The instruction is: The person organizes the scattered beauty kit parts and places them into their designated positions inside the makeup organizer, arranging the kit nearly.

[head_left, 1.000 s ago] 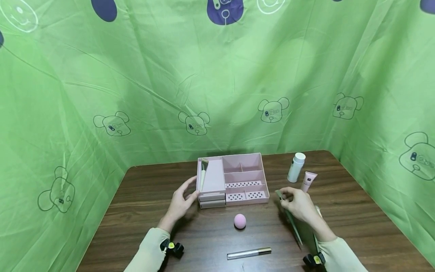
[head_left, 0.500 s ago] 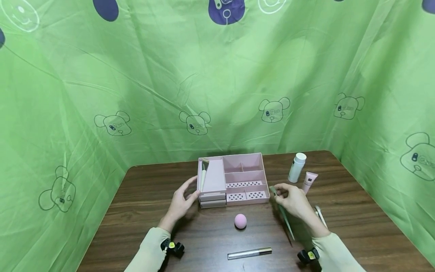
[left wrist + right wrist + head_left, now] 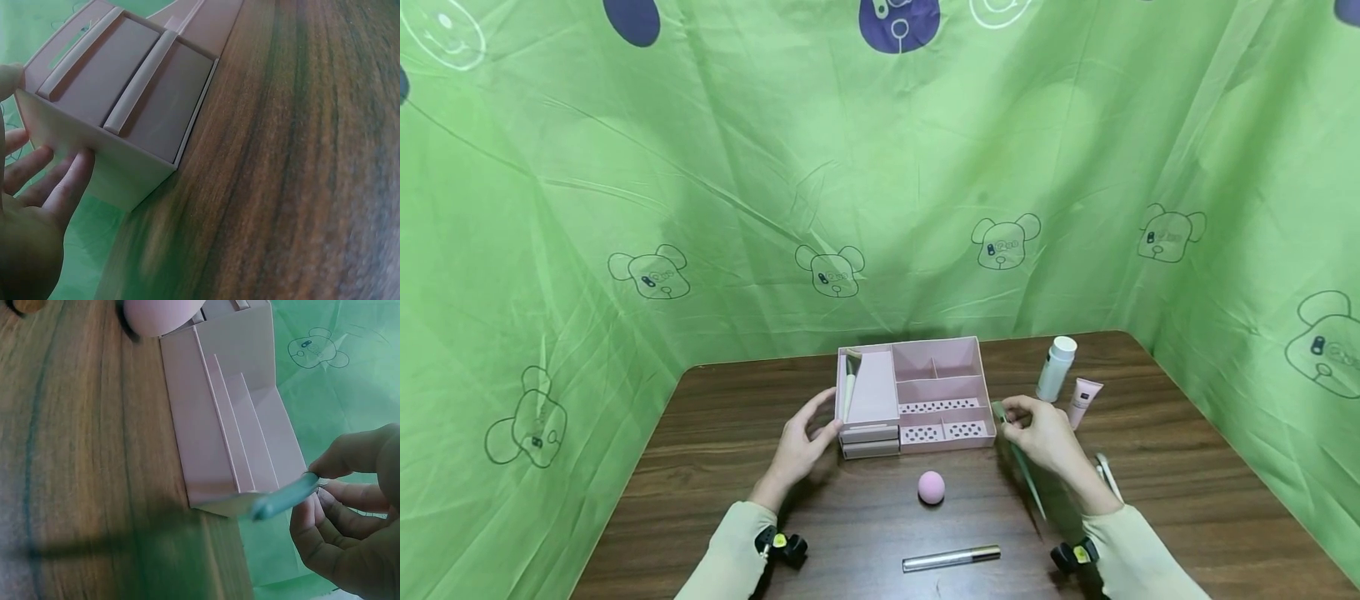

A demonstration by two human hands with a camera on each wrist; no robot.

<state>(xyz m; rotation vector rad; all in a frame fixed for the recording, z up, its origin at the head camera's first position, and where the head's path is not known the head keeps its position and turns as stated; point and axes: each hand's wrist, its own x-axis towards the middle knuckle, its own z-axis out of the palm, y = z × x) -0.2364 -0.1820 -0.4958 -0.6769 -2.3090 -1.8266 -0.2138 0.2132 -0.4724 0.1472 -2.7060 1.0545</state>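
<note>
A pink desktop organizer (image 3: pixel 871 383) stands at the middle of the table, with a pale-handled makeup brush (image 3: pixel 849 392) lying in its left tray. My left hand (image 3: pixel 798 446) rests at its left side; in the left wrist view the fingertips touch the side wall (image 3: pixel 119 169) and the thumb is at the front corner. Beside the organizer's right wall, my right hand (image 3: pixel 1043 433) pinches a slim green makeup brush (image 3: pixel 1027 477) near its upper end. Its lower end slants down toward the near side. In the right wrist view the brush handle (image 3: pixel 284 499) points toward the camera.
A pink ball-shaped sponge (image 3: pixel 931 487) and a silver tube (image 3: pixel 951 558) lie in front of the organizer. A white-capped bottle (image 3: pixel 1055 371) and a pink squeeze tube (image 3: pixel 1082 402) stand at the right. A white stick-like item (image 3: pixel 1107 476) lies by the right forearm. Green cloth (image 3: pixel 880 183) hangs behind.
My right hand has moved left and slightly away from me with the green brush, to the organizer's right wall. My left hand has stayed in place.
</note>
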